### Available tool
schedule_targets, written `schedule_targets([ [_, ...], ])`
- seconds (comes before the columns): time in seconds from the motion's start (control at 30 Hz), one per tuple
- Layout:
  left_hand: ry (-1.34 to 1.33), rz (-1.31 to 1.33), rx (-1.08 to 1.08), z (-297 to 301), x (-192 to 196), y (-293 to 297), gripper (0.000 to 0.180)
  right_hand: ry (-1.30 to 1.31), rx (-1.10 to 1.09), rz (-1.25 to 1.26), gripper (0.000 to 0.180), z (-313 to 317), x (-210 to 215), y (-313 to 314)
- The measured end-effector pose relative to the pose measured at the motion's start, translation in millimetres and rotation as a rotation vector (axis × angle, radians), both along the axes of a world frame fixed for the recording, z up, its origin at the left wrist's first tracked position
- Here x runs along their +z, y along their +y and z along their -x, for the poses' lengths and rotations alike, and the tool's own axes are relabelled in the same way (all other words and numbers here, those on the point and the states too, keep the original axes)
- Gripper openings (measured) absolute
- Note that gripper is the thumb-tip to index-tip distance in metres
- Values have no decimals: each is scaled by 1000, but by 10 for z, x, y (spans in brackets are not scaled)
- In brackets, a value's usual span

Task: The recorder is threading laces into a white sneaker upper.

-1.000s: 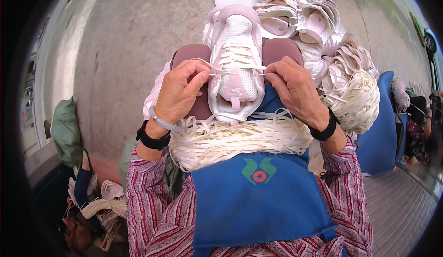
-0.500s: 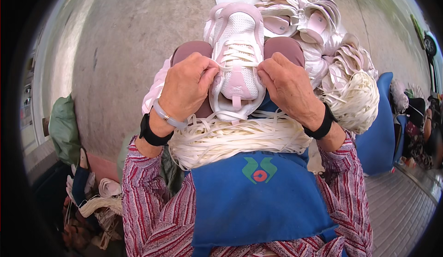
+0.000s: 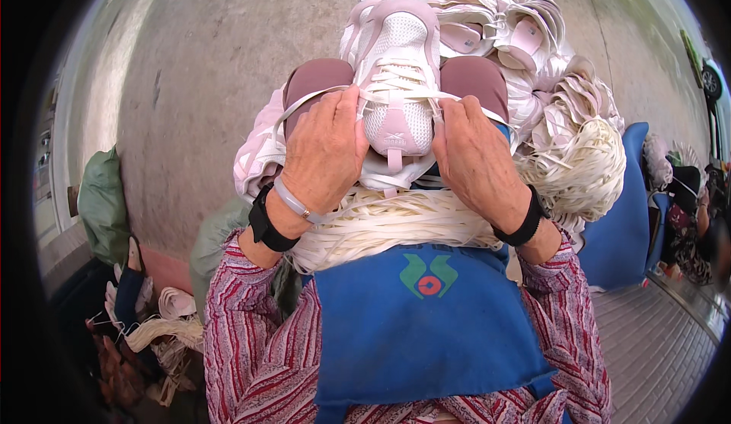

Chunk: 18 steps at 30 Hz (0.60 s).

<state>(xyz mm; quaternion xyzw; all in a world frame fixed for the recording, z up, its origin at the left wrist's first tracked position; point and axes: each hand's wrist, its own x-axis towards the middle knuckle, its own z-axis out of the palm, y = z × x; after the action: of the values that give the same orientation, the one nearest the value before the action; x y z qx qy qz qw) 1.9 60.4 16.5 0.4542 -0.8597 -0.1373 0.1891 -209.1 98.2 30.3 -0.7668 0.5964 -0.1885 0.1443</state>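
A white and pink shoe upper (image 3: pixel 395 131), its tongue end toward me, lies between my knees. White shoelace (image 3: pixel 401 74) crosses its front in rows. My left hand (image 3: pixel 326 138) is closed at the left eyelet edge, pinching the lace there; a loose length loops out over that knee. Closed at the opposite edge, my right hand (image 3: pixel 478 150) grips the lace, whose other length trails to the right. The fingertips are partly hidden behind the hands and the shoe. A thick bundle of cream laces (image 3: pixel 396 222) lies across my lap, just below the shoe.
Stacked pink and white uppers (image 3: pixel 525 36) sit beyond my right knee, beside another lace bundle (image 3: pixel 582 169). More uppers (image 3: pixel 259 146) lie by my left knee. A green sack (image 3: pixel 104 203) stands at left; a blue chair (image 3: pixel 620 211) and another person (image 3: pixel 689 218) are at right.
Both hands have shifted from pinching the lace out sideways to the eyelet edges nearer the tongue. Loose lace now loops out on both sides.
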Motion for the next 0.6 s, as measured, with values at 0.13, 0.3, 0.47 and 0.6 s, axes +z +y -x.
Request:
schedule_targets([
  [0.13, 131, 39, -54, -45, -123, -105, 38, -158, 70, 30, 26, 185, -173, -99],
  [0.3, 222, -54, -9, 59, -84, -43, 34, -318, -69, 66, 26, 111, -175, -15],
  [0.47, 104, 95, -119, 31, -65, -37, 29, -144, 30, 84, 30, 47, -139, -11],
  [0.6, -83, 87, -158, 65, 31, -49, 23, 219, 115, 129, 26, 2, -77, -9],
])
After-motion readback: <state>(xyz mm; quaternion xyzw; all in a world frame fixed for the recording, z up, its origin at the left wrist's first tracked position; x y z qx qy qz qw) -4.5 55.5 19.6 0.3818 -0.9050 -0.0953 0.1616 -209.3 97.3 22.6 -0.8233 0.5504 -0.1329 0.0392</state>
